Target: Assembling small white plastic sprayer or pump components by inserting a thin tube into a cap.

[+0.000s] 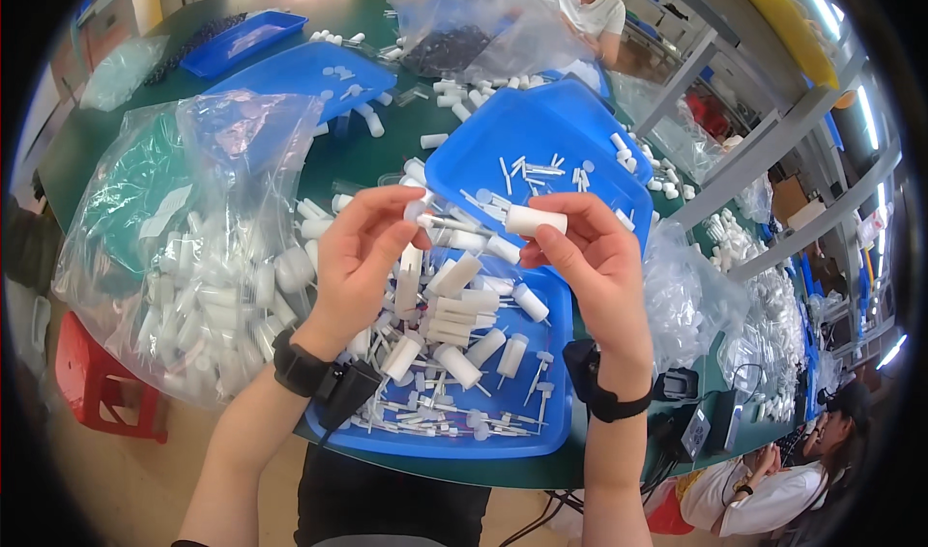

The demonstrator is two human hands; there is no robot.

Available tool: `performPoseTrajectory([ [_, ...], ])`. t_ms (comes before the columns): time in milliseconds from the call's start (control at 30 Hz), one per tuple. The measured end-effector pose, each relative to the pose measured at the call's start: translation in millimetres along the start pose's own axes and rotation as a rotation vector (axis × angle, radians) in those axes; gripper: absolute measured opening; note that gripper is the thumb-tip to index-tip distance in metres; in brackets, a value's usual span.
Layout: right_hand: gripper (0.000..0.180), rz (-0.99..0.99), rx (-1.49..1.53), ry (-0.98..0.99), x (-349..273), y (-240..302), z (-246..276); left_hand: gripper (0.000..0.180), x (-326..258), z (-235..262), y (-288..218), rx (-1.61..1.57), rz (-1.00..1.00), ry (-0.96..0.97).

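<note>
Between the thumb and fingers of my right hand [597,247] is a white plastic cylinder [535,221], lying nearly level. My left hand [350,252] pinches a small translucent disc-headed stem [417,211], its rod pointing toward the cylinder. The two parts are apart. Below both hands stands a blue tray [464,443] heaped with white cylinders at the back and many thin disc-headed stems at the front. Fingers cover part of each held piece.
A second blue tray [483,127] with loose stems lies beyond my hands. On the left sits a large clear bag [208,305] of white cylinders. A red stool [101,378] stands beside the green table [329,165]. Co-workers sit across and at right; metal frame bars [744,160] rise at right.
</note>
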State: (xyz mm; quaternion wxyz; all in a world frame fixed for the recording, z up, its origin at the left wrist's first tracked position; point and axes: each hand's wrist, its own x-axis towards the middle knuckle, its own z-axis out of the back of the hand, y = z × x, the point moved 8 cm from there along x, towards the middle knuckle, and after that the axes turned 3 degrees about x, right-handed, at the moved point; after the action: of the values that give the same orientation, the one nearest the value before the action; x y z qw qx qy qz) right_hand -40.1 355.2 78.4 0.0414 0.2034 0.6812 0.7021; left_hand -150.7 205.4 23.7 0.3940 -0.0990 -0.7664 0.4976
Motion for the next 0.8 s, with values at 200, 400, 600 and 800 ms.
performPoseTrajectory([
  [200,0.021,0.109,-0.082,0.084,-0.6,2.0,-4.2,0.024,0.6,-5.9,-1.3,0.025,0.007,-0.029],
  [400,0.021,0.392,-0.502,0.107,-4.8,7.8,-16.9,0.024,1.8,-5.3,1.2,-0.014,0.041,-0.005],
  [600,0.027,0.248,-0.265,0.075,-5.8,8.5,-14.9,0.025,-0.8,-7.3,5.3,-0.024,0.096,0.069],
  [800,0.027,0.069,-0.285,0.026,-6.4,5.1,0.2,0.028,-1.5,-8.4,1.8,-0.012,0.069,0.086],
])
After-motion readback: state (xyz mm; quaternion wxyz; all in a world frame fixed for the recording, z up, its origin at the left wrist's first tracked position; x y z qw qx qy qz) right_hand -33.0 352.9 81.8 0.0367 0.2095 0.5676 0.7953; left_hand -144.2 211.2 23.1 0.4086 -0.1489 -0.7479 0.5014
